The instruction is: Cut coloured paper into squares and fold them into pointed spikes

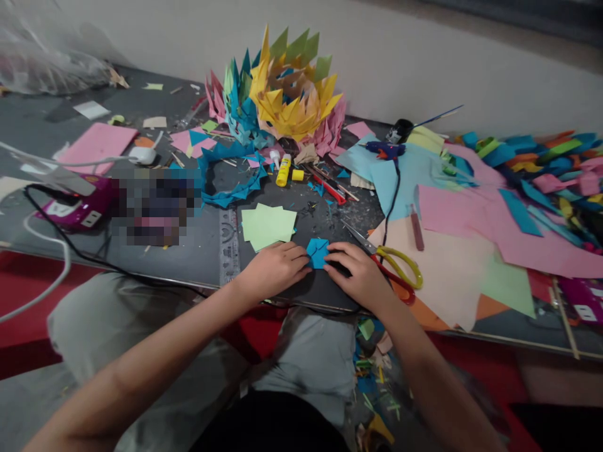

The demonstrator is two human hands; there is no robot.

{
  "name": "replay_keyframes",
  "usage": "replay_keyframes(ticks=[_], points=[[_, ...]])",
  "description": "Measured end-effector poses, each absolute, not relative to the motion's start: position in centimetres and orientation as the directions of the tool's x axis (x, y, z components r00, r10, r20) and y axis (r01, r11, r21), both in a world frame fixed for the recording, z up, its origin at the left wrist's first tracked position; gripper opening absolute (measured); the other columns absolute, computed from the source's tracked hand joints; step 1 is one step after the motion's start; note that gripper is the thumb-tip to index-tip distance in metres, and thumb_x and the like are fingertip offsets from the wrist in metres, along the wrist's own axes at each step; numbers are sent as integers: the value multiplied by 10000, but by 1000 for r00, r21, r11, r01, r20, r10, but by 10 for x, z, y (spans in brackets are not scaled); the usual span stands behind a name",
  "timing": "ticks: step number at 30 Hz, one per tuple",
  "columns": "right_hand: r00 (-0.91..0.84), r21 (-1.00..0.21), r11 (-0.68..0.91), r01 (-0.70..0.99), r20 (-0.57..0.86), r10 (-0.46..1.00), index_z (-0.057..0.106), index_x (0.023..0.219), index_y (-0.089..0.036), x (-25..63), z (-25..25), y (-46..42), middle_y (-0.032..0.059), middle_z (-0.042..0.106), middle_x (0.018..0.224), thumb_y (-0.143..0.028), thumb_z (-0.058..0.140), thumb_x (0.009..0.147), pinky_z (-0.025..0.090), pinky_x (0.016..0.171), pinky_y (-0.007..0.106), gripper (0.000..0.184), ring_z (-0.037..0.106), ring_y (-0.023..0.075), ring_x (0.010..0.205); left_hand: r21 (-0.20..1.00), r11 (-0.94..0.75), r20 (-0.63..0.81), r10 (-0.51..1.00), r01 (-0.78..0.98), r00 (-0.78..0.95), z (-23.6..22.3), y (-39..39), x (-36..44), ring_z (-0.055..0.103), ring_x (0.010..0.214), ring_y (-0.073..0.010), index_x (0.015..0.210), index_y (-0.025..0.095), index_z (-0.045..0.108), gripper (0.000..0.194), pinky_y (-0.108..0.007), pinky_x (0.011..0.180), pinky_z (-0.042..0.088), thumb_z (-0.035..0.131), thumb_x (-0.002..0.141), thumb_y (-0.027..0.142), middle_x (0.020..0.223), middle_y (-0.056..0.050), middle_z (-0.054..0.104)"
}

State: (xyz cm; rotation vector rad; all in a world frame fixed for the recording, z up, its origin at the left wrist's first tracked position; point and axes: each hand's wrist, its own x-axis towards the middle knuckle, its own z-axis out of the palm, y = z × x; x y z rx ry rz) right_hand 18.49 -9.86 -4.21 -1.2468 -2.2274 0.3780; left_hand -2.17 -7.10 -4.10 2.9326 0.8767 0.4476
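Observation:
A small folded blue paper [318, 253] lies on the dark table near its front edge, with crease lines on its face. My left hand [279, 269] has its fingertips on the paper's left side. From the right, my right hand [354, 271] holds the opposite side between thumb and fingers. Just beyond my left hand rests a small stack of light green paper sheets [268, 225]. Scissors with yellow and red handles [402, 267] lie right beside my right hand. A clear ruler [229, 242] is left of the green sheets.
Behind stand folded-paper rings, a yellow one [296, 116] on top, with a blue ring [230, 199] in front. A glue stick [283, 171], glue gun [384, 149] and its black cord lie beyond my hands. Pink paper [452, 210] and coloured strips [541, 157] cover the right side.

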Motion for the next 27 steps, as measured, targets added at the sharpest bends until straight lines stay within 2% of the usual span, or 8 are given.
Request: replay_keyframes(ticks=[4,9,11,14,18,20,24,27], points=[[-393,-520,512,683,329,859,578,970,-164,186,-44,-97,96,653,964,-209,531,842,478,849,355,144,593,203,937,102,-843,290,533,528,795,-43,-72,-22,587,801,-182,871,140,647,269,-307,725,469,426,902,292,845,-57,646],[-533,-430,622,654,322,783,587,983,-165,187,-44,-91,106,650,994,-379,607,788,466,855,376,291,582,232,953,90,-838,329,535,538,779,-44,-73,-20,585,754,-168,809,142,657,278,-297,690,470,418,901,249,804,-48,650],[-591,-369,670,645,316,743,607,965,-173,186,-43,-88,94,655,977,-384,594,794,463,829,378,272,581,235,932,124,-827,328,556,549,764,-44,-73,-19,583,763,-170,790,139,661,286,-303,706,472,417,901,239,813,-49,652],[-629,-332,694,638,295,719,646,911,-190,185,-43,-84,67,662,947,-292,541,845,452,787,364,161,574,221,889,254,-801,312,598,542,738,-43,-71,-20,578,788,-171,807,146,674,242,-309,743,471,466,882,244,856,-47,650],[-604,-423,641,641,238,761,667,824,-201,182,-42,-79,45,656,911,-255,545,847,432,764,350,136,554,208,860,478,-740,263,634,472,727,-43,-63,-25,580,833,-164,848,161,692,154,-292,768,469,561,836,243,906,-50,643],[-565,-491,579,650,197,801,662,806,-202,180,-40,-76,39,646,894,-256,547,847,420,772,340,134,550,198,859,550,-710,253,643,439,723,-43,-59,-26,586,848,-162,835,167,698,142,-288,779,468,577,826,241,913,-53,646],[-476,-612,440,657,116,872,643,764,-204,175,-38,-69,17,621,834,-252,564,828,410,742,291,112,570,163,795,607,-679,246,655,413,715,-43,-56,-28,600,838,-155,832,167,702,141,-274,763,474,572,828,221,910,-57,659],[-415,-621,376,688,88,906,619,702,-200,172,-39,-65,-1,586,747,-258,604,790,395,658,255,106,558,144,709,597,-689,253,647,410,719,-43,-57,-29,606,837,-162,843,153,705,137,-276,759,479,578,820,198,912,-66,666]])
